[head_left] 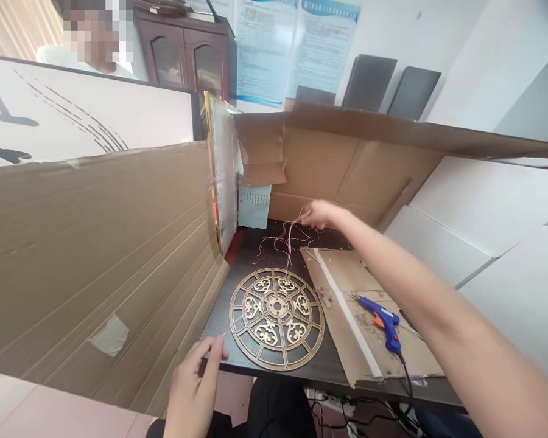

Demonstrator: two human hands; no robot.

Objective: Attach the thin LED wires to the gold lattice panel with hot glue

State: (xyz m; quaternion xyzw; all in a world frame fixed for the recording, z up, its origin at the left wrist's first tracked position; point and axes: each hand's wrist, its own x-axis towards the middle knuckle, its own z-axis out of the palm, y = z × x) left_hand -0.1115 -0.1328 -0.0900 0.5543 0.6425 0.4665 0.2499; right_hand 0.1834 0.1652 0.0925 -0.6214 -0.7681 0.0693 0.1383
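At the far side of the dark table my right hand [319, 214] is closed on thin red and white wires [290, 238], which hang down toward a round openwork disc [277, 308]. More loose strands of wire lie tangled on the table below that hand. The disc is brown with gold scrollwork and rests flat near the front edge. My left hand [195, 380] is beside the disc's lower left, thumb and forefinger pressed together. A thin pale tip shows at those fingertips, too small to name.
A blue glue gun [383, 319] with an orange trigger lies on a cardboard sheet [338, 340] at the right, its cord running off the front edge. Tall cardboard [95, 255] walls the left and the back. White boxes [479, 213] stand right. Another person [91, 42] is behind the partition.
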